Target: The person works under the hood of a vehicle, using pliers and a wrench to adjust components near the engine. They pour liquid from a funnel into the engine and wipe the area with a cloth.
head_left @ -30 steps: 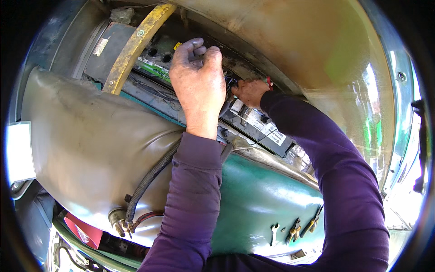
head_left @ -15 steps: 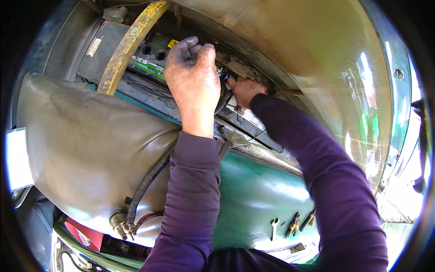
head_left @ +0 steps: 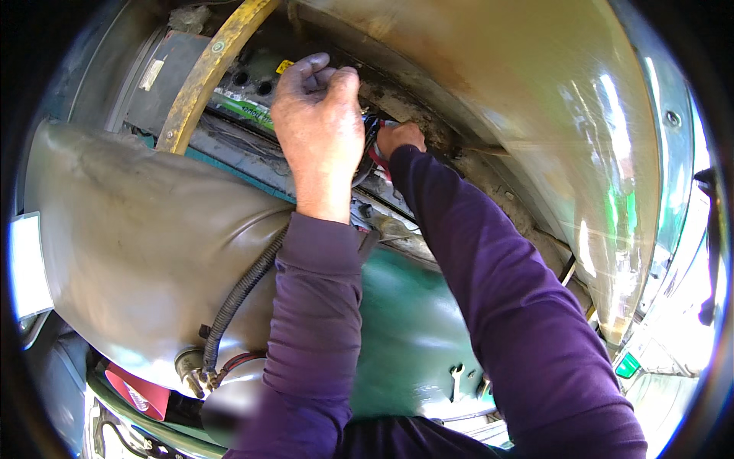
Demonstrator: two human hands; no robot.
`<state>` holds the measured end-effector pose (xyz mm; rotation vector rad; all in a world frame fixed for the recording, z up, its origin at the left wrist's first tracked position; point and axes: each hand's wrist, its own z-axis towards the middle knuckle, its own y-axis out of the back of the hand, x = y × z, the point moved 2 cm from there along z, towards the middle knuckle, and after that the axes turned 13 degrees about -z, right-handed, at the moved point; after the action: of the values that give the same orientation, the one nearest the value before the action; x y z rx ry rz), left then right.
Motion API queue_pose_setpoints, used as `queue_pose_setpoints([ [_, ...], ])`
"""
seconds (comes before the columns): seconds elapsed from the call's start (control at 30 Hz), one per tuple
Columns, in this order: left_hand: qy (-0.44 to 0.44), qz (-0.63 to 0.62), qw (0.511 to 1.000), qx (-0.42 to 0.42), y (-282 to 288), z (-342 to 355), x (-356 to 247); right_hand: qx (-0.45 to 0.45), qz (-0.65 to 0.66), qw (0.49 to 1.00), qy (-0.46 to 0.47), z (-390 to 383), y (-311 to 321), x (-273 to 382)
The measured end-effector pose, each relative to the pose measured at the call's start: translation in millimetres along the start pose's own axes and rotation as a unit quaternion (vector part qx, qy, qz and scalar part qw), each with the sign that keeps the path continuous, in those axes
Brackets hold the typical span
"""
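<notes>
My left hand (head_left: 317,134) is raised over a black battery (head_left: 256,76) with a green stripe, its back toward me. Its fingers and thumb are curled together, with dark smudges on the fingertips. Anything between them is hidden. My right hand (head_left: 401,139) is closed in the recess just right of it, next to dark cables (head_left: 370,134). A red curved part (head_left: 378,158) shows below its fingers. I cannot make out what that hand grips.
A yellow metal bar (head_left: 202,80) crosses the recess at left. A brown panel (head_left: 489,69) curves overhead. A ribbed black hose (head_left: 245,298) lies over the grey-brown cover (head_left: 145,229). A wrench (head_left: 456,382) lies on the green panel (head_left: 405,329) in front.
My right hand has moved left and slightly up, closer to my left hand, and the red part now shows. The right forearm now covers more of the hand tools. My left hand keeps its curled shape.
</notes>
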<state>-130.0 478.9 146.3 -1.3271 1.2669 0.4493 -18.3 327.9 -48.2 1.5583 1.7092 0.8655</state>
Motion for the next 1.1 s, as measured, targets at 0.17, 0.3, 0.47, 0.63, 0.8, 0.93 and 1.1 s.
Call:
queue_pose_setpoints([
  [0.17,-0.004,0.003,1.000,-0.005,1.8,-0.3,-2.5,0.033,-0.049,0.968,0.244,46.8,8.3,-46.9],
  [0.3,0.022,-0.003,1.000,-0.009,2.0,-1.3,-2.7,-0.053,-0.190,0.951,0.240,10.5,58.0,-77.4],
  [0.47,0.000,0.023,1.000,0.003,1.0,0.8,-1.3,-0.029,-0.395,0.799,0.453,-27.5,71.6,-23.3],
  [0.63,-0.024,0.057,0.998,0.015,1.0,2.1,2.5,-0.011,-0.375,0.822,0.429,-20.9,39.4,-3.7],
  [0.8,-0.010,0.120,0.992,0.025,1.8,-2.5,4.6,0.035,-0.066,0.983,0.167,-12.9,33.6,3.9],
  [0.93,0.061,0.297,0.941,0.150,4.6,-3.3,19.2,0.210,0.298,0.930,0.048,-41.1,76.7,-45.8],
  [1.1,0.128,0.549,0.733,0.381,5.5,-15.1,38.5,0.056,-0.009,0.955,0.290,-103.5,131.8,-140.0],
])
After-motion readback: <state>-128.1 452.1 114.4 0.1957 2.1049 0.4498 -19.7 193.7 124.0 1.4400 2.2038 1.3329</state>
